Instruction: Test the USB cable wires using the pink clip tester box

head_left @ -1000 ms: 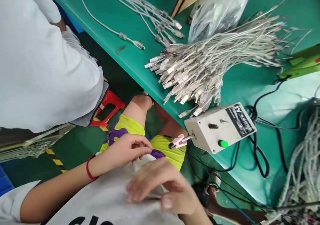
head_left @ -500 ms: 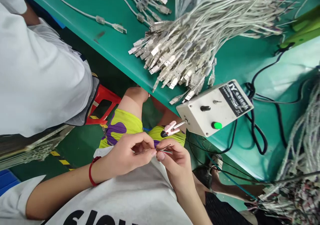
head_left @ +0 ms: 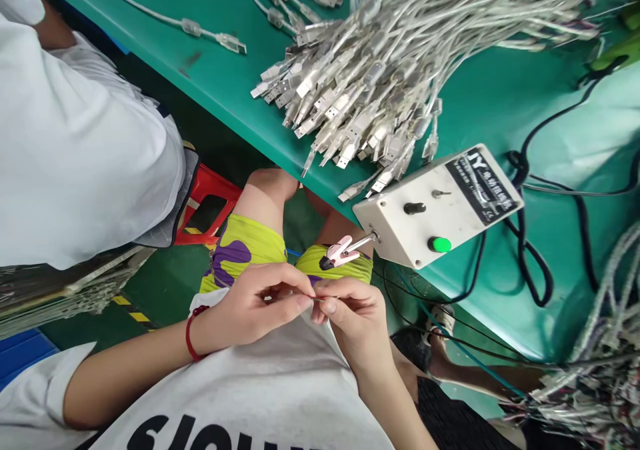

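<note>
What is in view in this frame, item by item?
table: one, green, top and right.
cable bundle: one, grey with silver plugs, on the table, top centre.
loose cables: several, grey, table top left.
control box: one, white with a green button, at the table's near edge.
clip: one, pink, at the box's front.
cords: several, black, right of the box.
wire tangle: one, grey, lower right.
stool: one, red, on the floor.
co-worker: one, in white, left.
thin wire: one, colour unclear, pinched between both hands.
wristband: one, red, left wrist.
left hand: pinching the wire.
right hand: pinching the wire.
</note>
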The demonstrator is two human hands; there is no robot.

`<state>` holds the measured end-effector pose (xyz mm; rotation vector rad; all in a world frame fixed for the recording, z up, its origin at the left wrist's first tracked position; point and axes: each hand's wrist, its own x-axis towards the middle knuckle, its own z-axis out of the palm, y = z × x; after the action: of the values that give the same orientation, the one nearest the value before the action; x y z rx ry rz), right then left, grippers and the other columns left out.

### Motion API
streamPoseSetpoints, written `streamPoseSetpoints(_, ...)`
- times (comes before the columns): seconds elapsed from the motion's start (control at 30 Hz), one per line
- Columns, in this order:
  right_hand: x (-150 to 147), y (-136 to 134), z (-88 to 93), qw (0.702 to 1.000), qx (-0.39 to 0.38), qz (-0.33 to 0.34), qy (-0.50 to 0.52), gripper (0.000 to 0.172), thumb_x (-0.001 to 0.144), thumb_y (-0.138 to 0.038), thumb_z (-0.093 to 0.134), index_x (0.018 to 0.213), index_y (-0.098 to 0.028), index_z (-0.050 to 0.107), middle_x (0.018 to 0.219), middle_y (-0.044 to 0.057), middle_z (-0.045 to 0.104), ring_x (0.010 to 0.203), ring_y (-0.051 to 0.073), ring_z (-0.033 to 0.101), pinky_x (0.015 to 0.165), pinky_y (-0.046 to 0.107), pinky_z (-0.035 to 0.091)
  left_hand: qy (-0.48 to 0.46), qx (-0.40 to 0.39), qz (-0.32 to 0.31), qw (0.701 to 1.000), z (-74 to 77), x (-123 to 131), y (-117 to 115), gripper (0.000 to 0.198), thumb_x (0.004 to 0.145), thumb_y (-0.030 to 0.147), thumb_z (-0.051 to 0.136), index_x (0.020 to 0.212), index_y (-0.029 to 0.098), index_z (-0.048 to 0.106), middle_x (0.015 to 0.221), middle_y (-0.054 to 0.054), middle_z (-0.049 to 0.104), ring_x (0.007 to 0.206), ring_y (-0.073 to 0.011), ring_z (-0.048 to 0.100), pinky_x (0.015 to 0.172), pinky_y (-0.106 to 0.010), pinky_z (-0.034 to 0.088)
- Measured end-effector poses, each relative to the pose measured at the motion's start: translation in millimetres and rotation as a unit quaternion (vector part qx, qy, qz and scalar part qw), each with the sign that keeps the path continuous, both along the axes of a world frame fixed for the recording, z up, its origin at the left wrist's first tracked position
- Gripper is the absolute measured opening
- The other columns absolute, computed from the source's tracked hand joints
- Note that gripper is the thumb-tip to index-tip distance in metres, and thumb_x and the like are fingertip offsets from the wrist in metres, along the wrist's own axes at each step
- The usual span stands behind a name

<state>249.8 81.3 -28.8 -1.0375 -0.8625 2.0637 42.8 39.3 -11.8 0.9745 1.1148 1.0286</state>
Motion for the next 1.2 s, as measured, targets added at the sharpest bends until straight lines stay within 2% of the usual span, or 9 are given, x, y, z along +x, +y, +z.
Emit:
streamPoseSetpoints(0.13,-2.7,-3.9,-5.6,0.999,-0.011,0.037,0.013,0.037,0.083,-0.058,0.105,0.08,-0.025,0.089,0.054,0.0,0.069,0.048,0.017,0.065,0.05,0.027,0.053,-0.022,0.011,-0.102,0.994,8.6,-5.8,6.1,0.017,0.101,0.033,0.078,0.09,0.023,0.084,0.078,-0.005,0.08,0.061,-0.0157,0.058,0.06,-0.03,0.045)
streamPoseSetpoints(0.27,-4.7,-8.1,-7.0,0.998,-0.007,0.067,-0.001,0.052,0.077,-0.069,0.104,0.07,-0.022,0.081,0.051,0.0,0.067,0.041,0.016,0.058,0.044,0.027,0.048,-0.034,0.009,-0.176,0.984,15.9,-8.5,7.9,0.009,0.092,0.022,0.074,0.085,0.024,0.079,0.07,0.0,0.076,0.051,-0.0111,0.045,0.053,-0.028,0.037)
streamPoseSetpoints(0.43,-3.4,-12.7,2.3,0.991,0.057,-0.017,-0.119,0.038,0.101,-0.046,0.092,0.075,-0.021,0.081,0.061,0.0,0.07,0.055,0.012,0.056,0.055,0.024,0.046,0.016,-0.033,-0.055,0.998,3.3,-1.0,-0.1,0.005,0.097,0.023,0.068,0.093,0.022,0.067,0.066,0.003,0.066,0.055,-0.0123,0.056,0.054,-0.025,0.039)
streamPoseSetpoints(0.53,-5.8,-16.7,11.5,0.971,0.158,-0.065,-0.168,0.013,0.098,-0.036,0.094,0.096,-0.025,0.088,0.068,-0.001,0.072,0.06,0.014,0.06,0.059,0.025,0.05,0.062,-0.037,0.003,0.997,-1.4,3.5,0.6,0.009,0.1,0.027,0.07,0.093,0.022,0.066,0.066,0.003,0.064,0.058,-0.0126,0.056,0.058,-0.026,0.04)
streamPoseSetpoints(0.6,-9.3,-17.3,15.8,0.967,0.184,-0.071,-0.16,0.015,0.096,-0.032,0.096,0.109,-0.028,0.09,0.071,-0.001,0.075,0.061,0.015,0.064,0.062,0.026,0.055,0.07,-0.029,0.012,0.997,-1.5,5.4,2.6,0.01,0.099,0.027,0.073,0.093,0.022,0.066,0.065,0.005,0.061,0.056,-0.0112,0.051,0.058,-0.025,0.037)
streamPoseSetpoints(0.7,-13.2,-14.0,16.8,0.972,0.159,-0.079,-0.151,0.008,0.099,-0.035,0.094,0.103,-0.028,0.091,0.069,0.0,0.076,0.058,0.015,0.065,0.058,0.027,0.054,0.055,-0.04,0.007,0.998,-1.7,7.5,3.2,0.013,0.1,0.028,0.073,0.093,0.023,0.065,0.064,0.005,0.061,0.056,-0.0114,0.052,0.058,-0.026,0.036)
streamPoseSetpoints(0.97,-9.6,-12.0,5.2,0.986,0.041,-0.064,-0.149,0.022,0.094,-0.047,0.098,0.095,-0.026,0.093,0.056,-0.003,0.064,0.047,0.011,0.045,0.049,0.026,0.04,0.004,-0.08,0.031,0.996,-8.3,12.9,-2.0,0.017,0.101,0.033,0.077,0.099,0.022,0.064,0.069,0.002,0.072,0.058,-0.0137,0.063,0.057,-0.026,0.042)
streamPoseSetpoints(1.1,-9.9,-10.4,3.0,0.99,0.006,-0.042,-0.132,0.027,0.097,-0.051,0.093,0.096,-0.024,0.089,0.061,-0.002,0.066,0.052,0.012,0.05,0.054,0.026,0.044,-0.026,-0.085,0.06,0.994,-9.0,15.8,0.2,0.017,0.101,0.032,0.077,0.097,0.023,0.063,0.071,-0.001,0.078,0.061,-0.0148,0.069,0.059,-0.025,0.048)
streamPoseSetpoints(1.2,-9.2,0.5,0.0,0.988,0.036,-0.084,-0.124,0.035,0.103,-0.052,0.085,0.084,-0.023,0.081,0.067,0.0,0.067,0.063,0.016,0.057,0.065,0.029,0.051,-0.019,-0.067,0.086,0.994,-9.2,16.8,2.5,0.018,0.101,0.03,0.077,0.095,0.023,0.062,0.067,0.0,0.077,0.054,-0.0128,0.064,0.055,-0.025,0.041)
